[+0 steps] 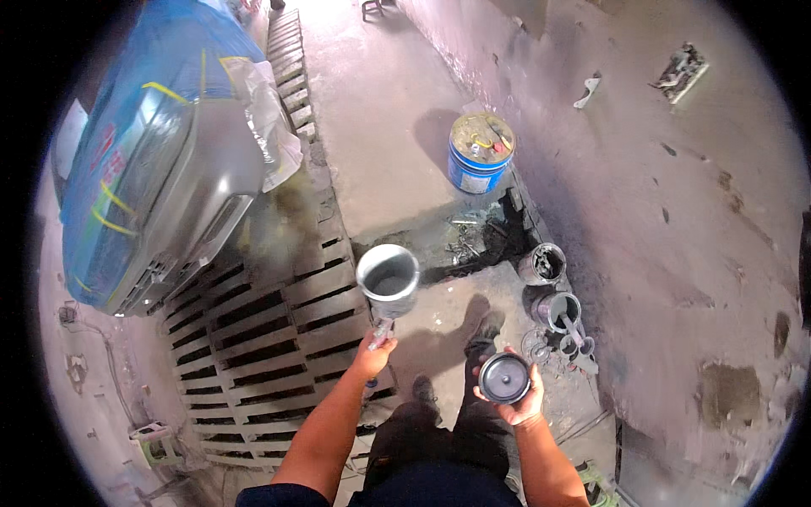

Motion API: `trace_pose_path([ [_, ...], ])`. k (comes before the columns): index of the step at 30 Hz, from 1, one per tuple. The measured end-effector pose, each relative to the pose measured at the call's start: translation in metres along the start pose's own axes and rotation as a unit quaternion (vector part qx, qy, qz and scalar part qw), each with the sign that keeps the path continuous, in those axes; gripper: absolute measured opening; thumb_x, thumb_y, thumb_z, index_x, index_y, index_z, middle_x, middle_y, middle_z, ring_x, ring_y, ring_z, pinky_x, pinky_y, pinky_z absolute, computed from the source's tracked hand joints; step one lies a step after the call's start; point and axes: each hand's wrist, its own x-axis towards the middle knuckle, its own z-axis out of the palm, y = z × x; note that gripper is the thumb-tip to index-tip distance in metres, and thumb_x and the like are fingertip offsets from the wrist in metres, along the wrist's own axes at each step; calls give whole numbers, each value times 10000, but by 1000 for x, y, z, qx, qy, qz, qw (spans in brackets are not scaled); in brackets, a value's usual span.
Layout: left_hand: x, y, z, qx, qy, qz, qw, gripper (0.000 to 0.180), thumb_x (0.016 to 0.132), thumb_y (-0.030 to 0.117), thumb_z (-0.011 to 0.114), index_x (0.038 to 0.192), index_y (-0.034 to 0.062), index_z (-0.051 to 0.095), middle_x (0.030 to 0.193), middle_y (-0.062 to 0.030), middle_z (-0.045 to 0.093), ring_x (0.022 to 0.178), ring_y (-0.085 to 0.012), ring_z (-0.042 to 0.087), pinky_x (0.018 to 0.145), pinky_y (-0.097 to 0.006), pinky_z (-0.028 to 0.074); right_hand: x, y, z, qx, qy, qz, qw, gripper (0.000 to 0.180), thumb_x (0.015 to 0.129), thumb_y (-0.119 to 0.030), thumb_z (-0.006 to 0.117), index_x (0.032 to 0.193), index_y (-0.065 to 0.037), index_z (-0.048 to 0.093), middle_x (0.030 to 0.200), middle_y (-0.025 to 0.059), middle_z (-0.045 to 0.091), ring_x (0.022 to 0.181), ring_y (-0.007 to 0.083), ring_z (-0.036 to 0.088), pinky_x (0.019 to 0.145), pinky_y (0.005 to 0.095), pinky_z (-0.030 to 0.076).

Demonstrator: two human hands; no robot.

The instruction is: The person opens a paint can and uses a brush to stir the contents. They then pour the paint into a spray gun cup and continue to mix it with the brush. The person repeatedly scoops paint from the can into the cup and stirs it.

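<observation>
My left hand (372, 359) is closed around the pale handle of what looks like a paint spray gun (383, 329). Its round, grey-white cup (394, 296) is uncovered on top, and grey shows inside. Lower and to the right, my right hand (525, 409) has its fingers wrapped round the rim of a round black lid (504, 378). The lid is apart from the cup. Under my left hand a small blue piece shows, though I cannot make out what it joins.
A car body part-wrapped in blue plastic film (127, 160) stands at left, beside slatted floor grating (253, 346). Along the right wall are a blue bucket (479, 169), a paint-stained can (541, 265), another can with a stirrer (555, 311) and small cups (579, 346). A debris-filled floor opening (473, 241) lies ahead.
</observation>
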Motion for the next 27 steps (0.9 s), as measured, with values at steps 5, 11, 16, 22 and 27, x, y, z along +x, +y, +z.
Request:
trace_pose_path([
  [5, 115, 1, 38, 9, -63, -68, 996, 371, 864, 228, 680, 1122, 32, 499, 826, -30, 571, 751, -149, 555, 688, -323, 468, 112, -42, -70, 24, 64, 63, 996, 623, 847, -584, 545, 1349, -228, 441, 1247, 141, 564, 1172, 439, 513, 884, 627, 447],
  [11, 245, -32, 106, 30, -20, -108, 993, 346, 861, 304, 681, 988, 20, 529, 811, -30, 557, 688, -149, 546, 628, -326, 460, 226, -74, -143, 67, 117, 131, 982, 662, 836, -572, 566, 1366, -197, 434, 1318, 208, 501, 1202, 448, 486, 903, 625, 446],
  [16, 331, -56, 159, 52, -10, -203, 978, 244, 876, 279, 663, 887, 60, 554, 741, 7, 525, 693, -121, 482, 610, -306, 410, 266, -100, -187, 87, 118, 160, 976, 659, 835, -543, 596, 1375, -207, 422, 1322, 202, 492, 1210, 431, 483, 932, 591, 456],
  [22, 377, -93, 164, 104, 23, -174, 979, 243, 890, 260, 635, 887, 37, 538, 721, 9, 495, 689, -115, 418, 620, -291, 385, 284, -95, -217, 99, 167, 181, 964, 642, 852, -533, 577, 1379, -207, 408, 1349, 203, 465, 1229, 429, 467, 932, 593, 457],
  [27, 383, -97, 156, 103, 19, -153, 983, 252, 890, 263, 628, 887, 32, 528, 737, -4, 497, 683, -145, 428, 622, -316, 393, 288, -83, -218, 95, 165, 184, 964, 639, 858, -525, 570, 1383, -203, 402, 1356, 209, 458, 1232, 432, 464, 932, 595, 454],
])
